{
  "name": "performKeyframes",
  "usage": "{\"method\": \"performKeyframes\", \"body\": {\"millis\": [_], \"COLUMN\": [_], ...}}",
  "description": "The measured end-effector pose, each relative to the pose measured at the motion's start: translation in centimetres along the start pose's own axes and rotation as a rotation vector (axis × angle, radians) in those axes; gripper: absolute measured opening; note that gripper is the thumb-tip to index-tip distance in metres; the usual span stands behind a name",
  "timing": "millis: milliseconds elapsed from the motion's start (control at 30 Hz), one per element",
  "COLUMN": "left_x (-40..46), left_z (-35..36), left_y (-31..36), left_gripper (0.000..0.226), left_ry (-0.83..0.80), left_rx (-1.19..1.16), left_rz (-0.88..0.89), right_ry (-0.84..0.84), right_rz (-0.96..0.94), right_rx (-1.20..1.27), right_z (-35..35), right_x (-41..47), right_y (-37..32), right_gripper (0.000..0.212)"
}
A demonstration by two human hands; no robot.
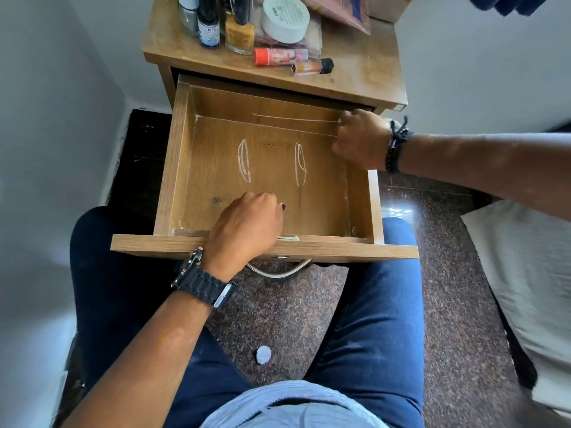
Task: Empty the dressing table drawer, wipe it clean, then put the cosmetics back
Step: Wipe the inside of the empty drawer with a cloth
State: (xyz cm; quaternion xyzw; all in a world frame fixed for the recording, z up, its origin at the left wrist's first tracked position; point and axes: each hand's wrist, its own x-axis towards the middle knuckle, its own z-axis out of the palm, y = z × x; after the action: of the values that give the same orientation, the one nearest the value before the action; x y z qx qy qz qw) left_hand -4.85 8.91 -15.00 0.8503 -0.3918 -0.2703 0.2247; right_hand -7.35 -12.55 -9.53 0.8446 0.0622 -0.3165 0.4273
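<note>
The wooden drawer (173, 168) is pulled fully out over my lap. It holds no cosmetics, and white chalk-like streaks (244, 162) mark its bottom and back wall. My left hand (247, 227) reaches over the front panel and rests on the drawer bottom near the front, fingers curled under; anything in them is hidden. My right hand (360, 139) is curled around the drawer's right side wall near the back. The cosmetics stand on the table top (364, 69): nail polish bottles (239, 29), a white round jar (285, 18), an orange tube (279, 56) and a lipstick (312, 67).
A small white and pink lump (263, 354) lies on the speckled floor between my knees. A metal handle (278, 271) hangs under the drawer front. White walls close in on the left and behind. A white pillow (519, 273) lies at the right.
</note>
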Motion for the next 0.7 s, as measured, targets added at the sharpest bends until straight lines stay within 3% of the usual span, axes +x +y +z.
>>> {"method": "performKeyframes", "body": {"millis": [267, 567, 633, 700], "left_x": [-0.1, 0.1, 0.0, 0.0], "left_z": [0.0, 0.1, 0.1, 0.0], "left_y": [-0.1, -0.3, -0.2, 0.0], "left_gripper": [0.031, 0.032, 0.031, 0.029], "left_ry": [0.003, 0.005, 0.007, 0.002], "left_rx": [-0.004, -0.007, 0.018, 0.03], "left_rz": [-0.029, -0.005, -0.003, -0.001], "right_ry": [-0.167, -0.543, -0.626, -0.583], "right_rz": [-0.044, -0.427, -0.432, -0.3], "right_rx": [0.217, 0.55, 0.7, 0.92], "right_z": [-0.5, -1.6, -1.6, -1.2], "right_x": [1.6, -1.3, -0.9, -0.5], "right_y": [-3.4, -5.2, -3.5, -1.6], "right_gripper": [0.036, 0.018, 0.016, 0.007]}}
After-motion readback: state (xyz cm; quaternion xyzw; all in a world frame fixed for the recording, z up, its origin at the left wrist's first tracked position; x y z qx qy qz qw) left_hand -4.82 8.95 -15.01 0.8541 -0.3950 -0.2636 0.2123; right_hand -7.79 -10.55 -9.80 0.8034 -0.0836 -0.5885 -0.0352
